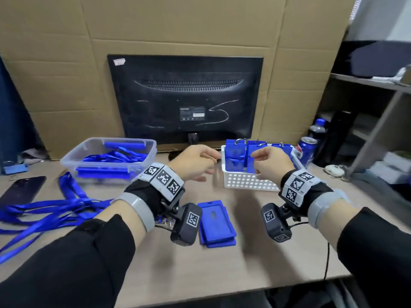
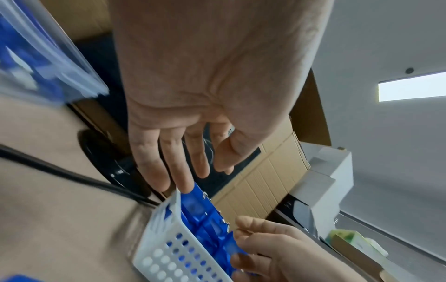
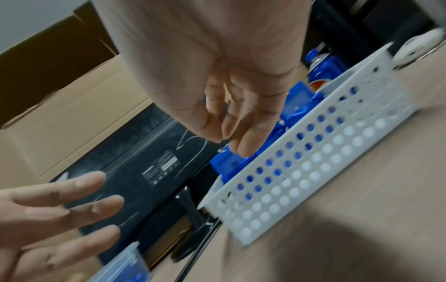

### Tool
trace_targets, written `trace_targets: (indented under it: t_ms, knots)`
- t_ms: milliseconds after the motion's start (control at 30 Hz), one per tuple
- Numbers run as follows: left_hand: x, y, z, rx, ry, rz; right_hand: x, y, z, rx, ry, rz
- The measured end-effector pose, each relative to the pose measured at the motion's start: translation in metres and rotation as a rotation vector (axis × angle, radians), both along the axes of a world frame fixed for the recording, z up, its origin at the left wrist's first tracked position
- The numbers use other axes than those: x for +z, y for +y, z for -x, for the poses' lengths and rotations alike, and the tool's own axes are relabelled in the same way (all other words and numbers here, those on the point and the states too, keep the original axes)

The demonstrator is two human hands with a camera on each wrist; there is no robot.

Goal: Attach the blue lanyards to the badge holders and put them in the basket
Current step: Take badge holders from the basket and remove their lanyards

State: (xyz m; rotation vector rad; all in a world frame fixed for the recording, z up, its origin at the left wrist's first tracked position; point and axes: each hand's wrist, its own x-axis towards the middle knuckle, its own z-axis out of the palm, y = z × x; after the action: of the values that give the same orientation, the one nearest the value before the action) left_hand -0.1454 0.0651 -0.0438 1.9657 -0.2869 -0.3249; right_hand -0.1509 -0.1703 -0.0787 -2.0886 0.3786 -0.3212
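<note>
At the far left of the desk [image 1: 255,258] a dark phone [image 1: 21,190] lies flat, with a small blue padlock [image 1: 15,168] behind it. Loose blue lanyards [image 1: 51,207] sprawl across the left part of the desk. Beyond them stands a clear plastic tub [image 1: 109,160] holding more blue straps and blue holders.

The left hand [image 1: 195,162] hovers in the air just left of the basket, fingers relaxed and spread, gripping nothing; the left wrist view shows its palm bare and its fingertips [image 2: 185,183] near the basket's corner. Below the hands a small stack of blue badge holders [image 1: 216,224] lies flat on the desk, well apart from the basket.

Behind stands the back of a black monitor [image 1: 184,98], scrawled with pale scratch marks; it bears a label too small to read.

The white perforated basket [image 1: 246,181] sits right of centre, with blue badge holders standing upright inside, metal rings at their tops. The right hand [image 1: 272,163] is over the basket, thumb and fingers curled together at the top of one standing holder [image 1: 252,155]; whether it pinches it cannot be told.

Right of the basket stand a blue Pepsi can [image 1: 305,150] and a blue-capped bottle [image 1: 318,128], then a white mouse [image 1: 334,170] by the grey shelves [image 1: 378,103].
</note>
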Motion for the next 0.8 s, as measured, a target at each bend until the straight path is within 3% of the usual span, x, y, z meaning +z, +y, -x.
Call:
trace_targets:
  t_ms: [200, 400, 667, 800]
  knots:
    - [-0.009, -0.054, -0.009, -0.064, 0.039, 0.02, -0.004, -0.062, 0.004, -0.201, -0.046, 0.21]
    - [-0.018, -0.08, -0.018, -0.111, 0.096, 0.03, -0.015, -0.087, -0.007, -0.255, 0.079, 0.428]
    - [-0.028, -0.096, -0.03, -0.117, 0.125, 0.008, -0.03, -0.096, -0.03, -0.222, 0.165, 0.452]
    - [-0.031, -0.097, -0.032, -0.119, 0.12, 0.007, -0.033, -0.097, -0.034, -0.295, 0.094, 0.48]
